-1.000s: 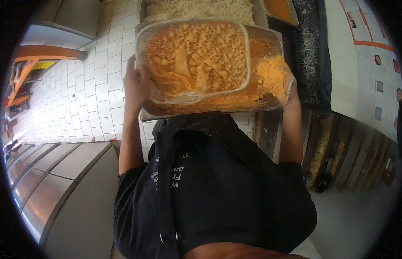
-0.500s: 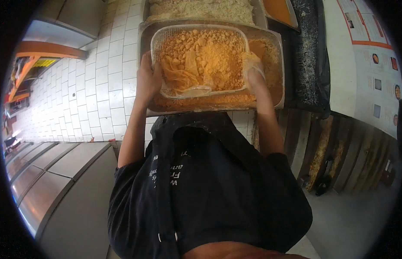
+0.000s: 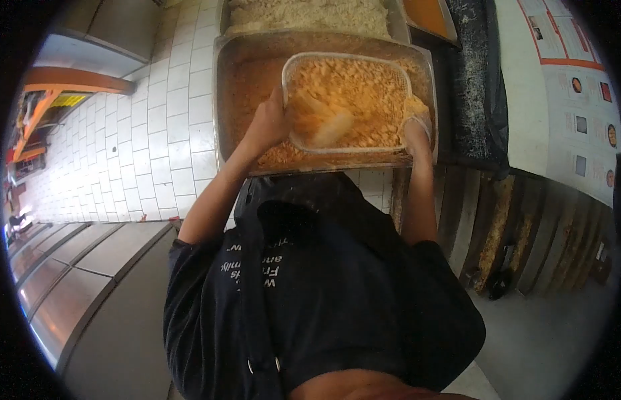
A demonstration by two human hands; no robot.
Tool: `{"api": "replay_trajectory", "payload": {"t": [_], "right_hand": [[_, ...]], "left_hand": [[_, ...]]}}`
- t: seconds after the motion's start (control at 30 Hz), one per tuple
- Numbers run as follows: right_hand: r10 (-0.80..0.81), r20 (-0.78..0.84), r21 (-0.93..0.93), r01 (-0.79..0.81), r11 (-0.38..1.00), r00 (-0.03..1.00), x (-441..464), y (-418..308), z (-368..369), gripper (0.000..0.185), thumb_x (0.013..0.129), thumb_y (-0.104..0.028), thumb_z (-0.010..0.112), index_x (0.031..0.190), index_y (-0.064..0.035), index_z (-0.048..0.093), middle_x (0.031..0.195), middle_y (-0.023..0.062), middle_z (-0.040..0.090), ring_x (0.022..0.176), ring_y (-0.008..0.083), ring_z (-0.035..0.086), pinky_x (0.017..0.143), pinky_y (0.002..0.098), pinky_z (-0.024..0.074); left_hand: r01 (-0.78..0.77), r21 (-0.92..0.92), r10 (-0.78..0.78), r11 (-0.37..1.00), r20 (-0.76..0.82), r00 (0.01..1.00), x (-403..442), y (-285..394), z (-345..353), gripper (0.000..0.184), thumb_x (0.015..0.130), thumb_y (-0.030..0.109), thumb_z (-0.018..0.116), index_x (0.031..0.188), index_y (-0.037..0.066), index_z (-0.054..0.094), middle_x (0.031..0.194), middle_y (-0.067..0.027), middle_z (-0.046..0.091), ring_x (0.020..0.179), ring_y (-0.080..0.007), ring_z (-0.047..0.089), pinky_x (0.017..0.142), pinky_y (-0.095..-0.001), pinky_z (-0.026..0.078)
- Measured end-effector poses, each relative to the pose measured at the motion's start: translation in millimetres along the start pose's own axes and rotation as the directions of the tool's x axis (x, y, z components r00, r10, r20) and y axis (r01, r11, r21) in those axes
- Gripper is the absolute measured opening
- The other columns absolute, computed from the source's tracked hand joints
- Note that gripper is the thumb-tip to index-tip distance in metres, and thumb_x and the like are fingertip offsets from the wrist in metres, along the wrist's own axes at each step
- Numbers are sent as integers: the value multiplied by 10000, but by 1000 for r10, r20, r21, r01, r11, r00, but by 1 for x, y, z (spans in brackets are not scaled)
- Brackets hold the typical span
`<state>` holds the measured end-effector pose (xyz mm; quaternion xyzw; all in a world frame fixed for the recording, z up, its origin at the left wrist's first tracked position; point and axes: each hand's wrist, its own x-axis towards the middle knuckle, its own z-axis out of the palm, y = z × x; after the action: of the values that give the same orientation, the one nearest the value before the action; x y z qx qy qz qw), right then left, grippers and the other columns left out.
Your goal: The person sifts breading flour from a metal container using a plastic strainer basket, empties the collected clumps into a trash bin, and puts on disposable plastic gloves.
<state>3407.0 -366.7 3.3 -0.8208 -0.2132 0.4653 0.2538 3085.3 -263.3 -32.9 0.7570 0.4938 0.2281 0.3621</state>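
A pale mesh basket (image 3: 344,56) full of orange, lumpy breading crumbs (image 3: 370,90) is held over a deep metal tray (image 3: 247,70). My left hand (image 3: 270,123) is closed on the basket's left rim. On the opposite side my right hand (image 3: 416,127), in what looks like a thin clear glove caked with orange crumbs, grips the rim. A pale, motion-blurred piece (image 3: 334,128) lies among the crumbs near the basket's front; its kind is unclear. Loose orange crumbs cover the tray's floor around and under the basket.
Behind the tray stands another container of pale, coarse flour-like crumbs (image 3: 310,17). A pan of orange liquid (image 3: 427,17) sits at the back right. A dark, flour-dusted surface (image 3: 472,87) runs along the right, beside a wall with printed sheets (image 3: 580,113).
Both hands have shifted the basket to the right across the tray. Its crumbs have spread flatter, and the strips at its left are now blurred among them.
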Motion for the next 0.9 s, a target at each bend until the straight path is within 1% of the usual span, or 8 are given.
{"api": "replay_trajectory", "payload": {"t": [0.27,0.33,0.4,0.53,0.6,0.67,0.8,0.9], "right_hand": [[-9,-42,-165,2,986,999,54,45,-15,372,996,-268,351,1079,32,555,904,125,615,728,232,606,728,399,483],[-26,60,416,-2,909,998,7,-2,-20,283,888,-98,453,1102,41,574,924,198,609,820,228,588,674,382,462],[-337,-206,-283,273,919,919,-10,-17,13,309,885,-86,447,1148,30,560,986,215,621,849,267,610,721,388,476],[-71,-392,-307,-57,950,917,29,23,35,282,895,-58,416,1124,40,547,959,195,618,830,276,600,732,421,459],[-576,-15,-525,483,700,818,74,103,-24,321,994,-173,337,852,-27,586,885,171,603,737,233,611,663,407,497],[46,-229,82,-28,996,972,-20,2,-28,289,984,-199,368,884,-24,576,903,185,592,799,254,594,702,421,490],[180,-219,-391,-256,884,959,-30,-29,-13,250,967,-214,419,955,-16,571,916,197,587,837,276,580,762,445,476],[-376,-208,-362,286,887,903,33,29,-25,295,959,-231,463,1124,0,541,950,195,601,795,262,594,726,399,485]], "left_hand": [[214,-97,-208,972,65,976,-20,30,-17,427,807,82,580,1182,-80,457,849,-334,613,742,-480,624,654,-506,526],[-128,-50,127,991,-24,992,-27,39,-2,379,820,87,559,1151,-72,464,857,-342,604,739,-496,605,666,-521,510],[-71,-80,72,994,17,997,-16,15,-7,367,836,104,538,1146,-71,447,826,-341,604,770,-509,594,682,-539,492],[121,24,-113,992,-215,970,-4,43,-26,306,864,138,504,1102,-45,449,815,-348,600,779,-512,591,684,-537,488],[117,-81,-122,990,-57,991,-5,44,1,343,882,162,505,1147,-46,441,824,-337,609,777,-506,598,694,-540,486],[34,-121,-42,992,-65,997,-4,44,14,427,897,177,503,1255,-40,418,861,-328,622,815,-495,613,730,-535,490],[146,-199,-169,969,-104,980,2,21,-14,452,913,174,487,1330,15,415,992,-310,627,966,-455,614,811,-482,496],[49,-122,-69,991,-166,984,-8,17,-55,445,925,128,463,1350,15,397,1091,-271,622,1029,-373,620,833,-417,504]]}}
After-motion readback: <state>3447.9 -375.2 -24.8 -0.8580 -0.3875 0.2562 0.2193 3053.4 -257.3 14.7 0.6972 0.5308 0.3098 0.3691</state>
